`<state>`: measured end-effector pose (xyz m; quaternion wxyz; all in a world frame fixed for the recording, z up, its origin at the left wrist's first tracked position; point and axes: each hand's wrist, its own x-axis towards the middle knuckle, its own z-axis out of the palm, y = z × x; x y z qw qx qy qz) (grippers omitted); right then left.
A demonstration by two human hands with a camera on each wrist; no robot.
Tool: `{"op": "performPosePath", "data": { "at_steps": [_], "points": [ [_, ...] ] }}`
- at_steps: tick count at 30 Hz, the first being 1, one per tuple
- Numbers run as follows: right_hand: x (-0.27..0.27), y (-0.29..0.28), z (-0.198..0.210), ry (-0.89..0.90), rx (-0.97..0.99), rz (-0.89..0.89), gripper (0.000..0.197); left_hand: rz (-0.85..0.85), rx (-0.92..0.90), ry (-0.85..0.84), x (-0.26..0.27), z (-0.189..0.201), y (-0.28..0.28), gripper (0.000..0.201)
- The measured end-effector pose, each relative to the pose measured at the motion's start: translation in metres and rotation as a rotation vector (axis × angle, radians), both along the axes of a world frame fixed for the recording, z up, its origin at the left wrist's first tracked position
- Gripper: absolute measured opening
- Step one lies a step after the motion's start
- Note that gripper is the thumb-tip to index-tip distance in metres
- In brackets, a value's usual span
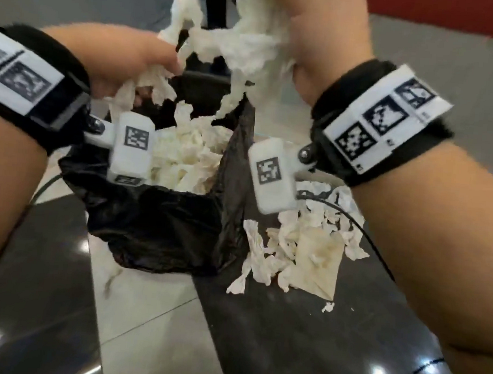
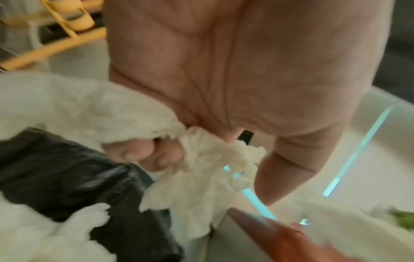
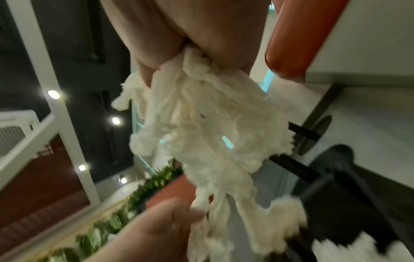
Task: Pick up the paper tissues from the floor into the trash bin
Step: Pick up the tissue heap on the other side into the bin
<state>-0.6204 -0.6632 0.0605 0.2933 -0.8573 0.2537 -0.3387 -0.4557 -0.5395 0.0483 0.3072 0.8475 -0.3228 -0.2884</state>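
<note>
A big clump of crumpled white paper tissues (image 1: 244,48) hangs above the trash bin (image 1: 159,224), which is lined with a black bag and holds several tissues inside. My right hand (image 1: 318,45) grips the top of the clump (image 3: 208,113). My left hand (image 1: 137,60) holds the clump's lower left part, its fingers (image 2: 156,154) curled round tissue (image 2: 201,180) over the bin's far rim. A pile of loose tissues (image 1: 302,244) lies on the floor just right of the bin.
The floor has dark glossy strips (image 1: 301,338) and pale tiles (image 1: 147,311). A black cable (image 1: 362,234) runs over the tissue pile. A black post (image 1: 215,1) stands behind the bin. A red wall (image 1: 448,8) is at the far right.
</note>
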Motion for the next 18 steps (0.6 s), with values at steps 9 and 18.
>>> {"op": "performPosePath", "data": {
  "at_steps": [9, 18],
  "points": [
    [0.026, 0.005, -0.069, 0.272, 0.382, 0.166, 0.084, -0.065, 0.521, -0.420, 0.014, -0.023, 0.014, 0.021],
    [-0.143, -0.049, -0.232, 1.110, 0.065, 0.035, 0.039, -0.531, 0.027, -0.689, -0.100, -0.023, -0.023, 0.007]
  ]
}}
